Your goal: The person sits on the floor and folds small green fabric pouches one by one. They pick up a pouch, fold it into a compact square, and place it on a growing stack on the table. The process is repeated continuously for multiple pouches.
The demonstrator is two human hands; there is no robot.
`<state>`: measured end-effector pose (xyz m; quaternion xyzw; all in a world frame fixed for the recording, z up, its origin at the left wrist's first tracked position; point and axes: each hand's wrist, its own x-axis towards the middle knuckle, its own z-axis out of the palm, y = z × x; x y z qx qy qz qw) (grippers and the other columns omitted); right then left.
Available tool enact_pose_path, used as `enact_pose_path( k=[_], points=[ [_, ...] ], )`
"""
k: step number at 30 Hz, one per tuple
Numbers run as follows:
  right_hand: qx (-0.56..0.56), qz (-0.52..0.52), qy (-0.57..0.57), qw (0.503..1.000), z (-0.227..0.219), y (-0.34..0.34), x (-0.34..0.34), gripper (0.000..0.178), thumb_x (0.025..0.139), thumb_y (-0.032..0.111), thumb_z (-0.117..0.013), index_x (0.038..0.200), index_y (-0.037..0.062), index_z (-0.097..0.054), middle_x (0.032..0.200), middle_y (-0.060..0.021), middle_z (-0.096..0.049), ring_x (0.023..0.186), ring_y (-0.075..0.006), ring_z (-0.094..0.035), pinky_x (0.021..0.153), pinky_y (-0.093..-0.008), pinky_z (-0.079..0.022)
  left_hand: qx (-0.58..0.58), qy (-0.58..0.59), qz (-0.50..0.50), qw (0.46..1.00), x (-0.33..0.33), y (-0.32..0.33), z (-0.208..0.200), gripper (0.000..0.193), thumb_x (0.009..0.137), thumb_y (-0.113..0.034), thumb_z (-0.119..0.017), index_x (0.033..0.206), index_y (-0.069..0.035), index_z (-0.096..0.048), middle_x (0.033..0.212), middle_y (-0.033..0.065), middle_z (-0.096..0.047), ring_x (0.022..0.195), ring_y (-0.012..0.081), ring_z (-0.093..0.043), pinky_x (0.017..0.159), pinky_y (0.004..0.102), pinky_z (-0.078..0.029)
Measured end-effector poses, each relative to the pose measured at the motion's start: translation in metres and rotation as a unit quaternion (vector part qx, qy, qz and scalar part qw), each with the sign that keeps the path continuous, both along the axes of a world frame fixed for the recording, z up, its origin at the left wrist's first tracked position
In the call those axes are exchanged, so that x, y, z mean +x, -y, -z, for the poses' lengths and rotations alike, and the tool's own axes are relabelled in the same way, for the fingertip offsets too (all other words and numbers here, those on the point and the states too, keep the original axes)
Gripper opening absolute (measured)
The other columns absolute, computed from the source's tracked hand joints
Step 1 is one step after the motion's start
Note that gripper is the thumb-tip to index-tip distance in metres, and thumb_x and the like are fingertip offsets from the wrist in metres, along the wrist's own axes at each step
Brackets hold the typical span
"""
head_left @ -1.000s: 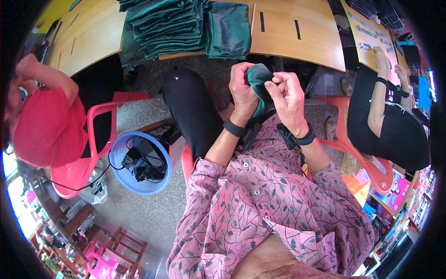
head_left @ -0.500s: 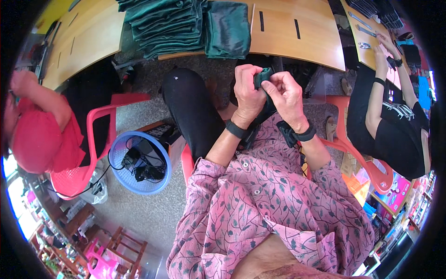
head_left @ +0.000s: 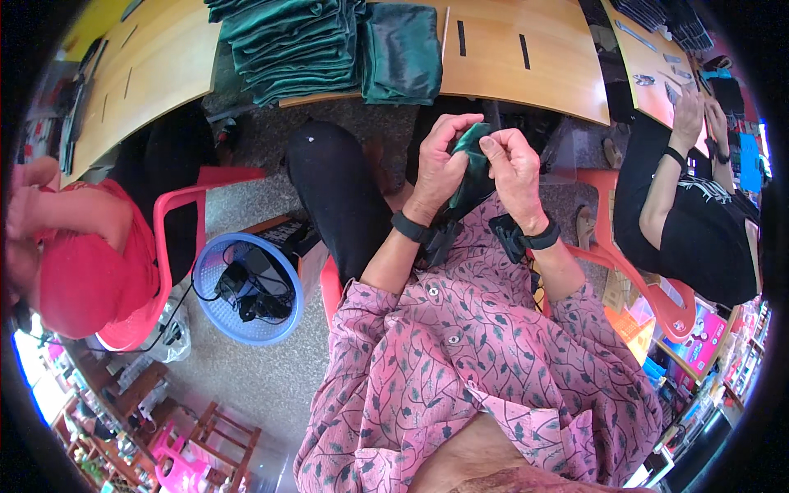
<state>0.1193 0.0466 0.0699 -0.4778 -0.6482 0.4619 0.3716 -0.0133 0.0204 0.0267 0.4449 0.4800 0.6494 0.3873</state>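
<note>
Green cloth [head_left: 468, 160] is bunched between both hands above the person's lap, the left hand [head_left: 438, 168] curled round it and the right hand [head_left: 511, 168] pinching its top edge. Ahead, a wooden table [head_left: 526, 74] carries a stack of folded green cloths [head_left: 296, 45]. A blue basket [head_left: 246, 287] sits on the speckled floor beside a red chair [head_left: 177, 222].

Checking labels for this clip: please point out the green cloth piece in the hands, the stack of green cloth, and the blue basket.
green cloth piece [head_left: 470, 141], head view, on its upper fold between both hands.
stack of green cloth [head_left: 292, 49], head view, on its folded middle.
blue basket [head_left: 212, 261], head view, on its left rim.
</note>
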Motion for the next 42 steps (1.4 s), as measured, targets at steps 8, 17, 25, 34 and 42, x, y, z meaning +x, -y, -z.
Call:
enact_pose_path(
  k=[8,17,25,34,42],
  points=[
    [0.202,-0.062,0.052,0.976,-0.009,0.014,-0.007,0.013,0.090,0.005,-0.067,0.088,0.0011,-0.055,0.074,-0.0122,-0.055,0.061,-0.0243,-0.057,0.055,-0.0336,-0.046,0.031,-0.170,-0.116,0.978,-0.003,0.002,-0.010,0.022,0.070,0.001,-0.070,0.091,-0.003,-0.067,0.083,0.0067,-0.059,0.074,0.0193,-0.060,0.062,0.0302,-0.048],
    [0.244,-0.049,0.067,0.966,-0.014,0.017,-0.013,0.014,0.088,0.003,-0.068,0.087,0.0016,-0.054,0.075,-0.0116,-0.055,0.063,-0.0264,-0.058,0.056,-0.0342,-0.046,0.083,-0.069,-0.060,0.992,-0.002,-0.002,-0.007,0.028,0.074,-0.003,-0.072,0.101,-0.003,-0.067,0.092,0.0107,-0.064,0.083,0.0226,-0.064,0.070,0.0316,-0.051],
    [0.196,-0.043,0.044,0.979,-0.014,0.023,-0.013,0.015,0.089,0.004,-0.069,0.087,0.0017,-0.055,0.075,-0.0100,-0.056,0.062,-0.0216,-0.057,0.056,-0.0321,-0.046,0.054,-0.111,-0.059,0.991,-0.008,0.003,-0.008,0.027,0.074,0.000,-0.073,0.100,-0.006,-0.072,0.088,0.0051,-0.065,0.082,0.0168,-0.063,0.073,0.0269,-0.049],
    [0.014,-0.074,-0.017,0.997,-0.018,0.034,-0.015,0.014,0.094,0.010,-0.065,0.090,0.0016,-0.055,0.070,-0.0045,-0.058,0.063,-0.0090,-0.054,0.056,-0.0266,-0.045,0.037,-0.007,-0.070,0.997,-0.005,0.004,-0.007,0.025,0.074,0.002,-0.070,0.098,-0.005,-0.071,0.080,0.0047,-0.063,0.075,0.0143,-0.060,0.066,0.0260,-0.047],
    [-0.015,-0.041,-0.040,0.998,-0.010,0.028,-0.003,0.012,0.096,0.009,-0.062,0.090,0.0024,-0.054,0.070,0.0041,-0.052,0.060,-0.0027,-0.047,0.051,-0.0213,-0.040,0.068,-0.075,-0.041,0.994,-0.004,0.004,-0.013,0.034,0.073,0.005,-0.066,0.106,-0.005,-0.070,0.081,0.0035,-0.058,0.075,0.0140,-0.057,0.067,0.0255,-0.044]
  ],
)
